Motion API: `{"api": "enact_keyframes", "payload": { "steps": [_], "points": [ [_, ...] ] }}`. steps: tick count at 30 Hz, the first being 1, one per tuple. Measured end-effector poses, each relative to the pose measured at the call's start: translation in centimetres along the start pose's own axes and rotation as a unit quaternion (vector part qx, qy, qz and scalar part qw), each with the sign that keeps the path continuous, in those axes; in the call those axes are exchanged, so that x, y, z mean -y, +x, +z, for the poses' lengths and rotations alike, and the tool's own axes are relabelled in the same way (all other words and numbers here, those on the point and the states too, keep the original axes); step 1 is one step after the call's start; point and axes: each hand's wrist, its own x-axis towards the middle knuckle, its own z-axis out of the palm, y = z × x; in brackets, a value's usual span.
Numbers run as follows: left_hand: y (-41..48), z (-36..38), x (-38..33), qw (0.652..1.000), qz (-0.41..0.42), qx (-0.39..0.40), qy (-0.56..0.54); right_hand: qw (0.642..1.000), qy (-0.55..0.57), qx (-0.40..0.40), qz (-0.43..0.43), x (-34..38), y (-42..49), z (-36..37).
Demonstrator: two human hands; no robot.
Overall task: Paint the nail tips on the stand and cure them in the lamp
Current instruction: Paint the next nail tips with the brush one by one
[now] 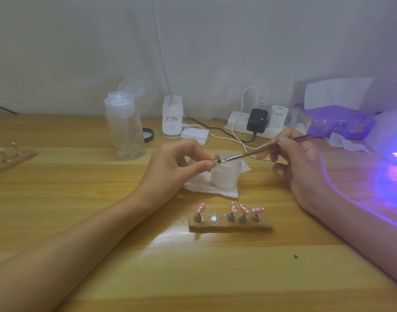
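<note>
1. Nail tips (244, 209) – four pink ones with white dots – stand on pegs along the wooden stand (230, 224), which lies flat on the desk (103, 221) between the two forearms. The stand's second seat from its left end shows only a bare metal disc (214, 218).
2. Just behind the stand and higher up, I see a fifth tip (216, 156) on its peg, pinched between thumb and forefinger of the left hand (179, 163). The other fingers are curled in.
3. Behind the stand and to its right, the right hand (298, 163) grips a thin brush (249, 154) like a pen. On my feed the bristle end meets the fifth tip, though I cannot tell how firmly it touches.
4. Directly behind the stand, a white jar (225, 174) sits on a crumpled tissue (215, 191).
5. Well to the right of the stand, at the edge of my view, the curing lamp (393, 140) glows violet – its light falls across the desk and the right forearm.
6. Behind the stand and to its left stands a clear bottle (125, 129) with its flip cap up. Further left lies a second stand (10, 157) with a few pegs.
7. Far behind the stand, by the wall, a power strip (235, 124) carries a black charger (257, 120).
</note>
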Motion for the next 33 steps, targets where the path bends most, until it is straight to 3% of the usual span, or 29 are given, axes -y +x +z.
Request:
{"api": "enact_keyframes", "payload": {
  "steps": [13,18,33],
  "points": [
    [-0.03,-0.01,-0.08,1.000,0.000,0.005,-0.002,0.999,0.024,-0.030,0.019,0.18,0.11,-0.21],
    [-0.06,0.08,-0.16,1.000,0.002,0.003,-0.006,1.000,0.015,-0.001,0.013,0.10,0.07,-0.01],
    [0.04,0.07,-0.16,1.000,0.006,0.000,-0.003,0.999,0.039,-0.012,0.002,0.17,0.16,-0.12]
  ]
}}
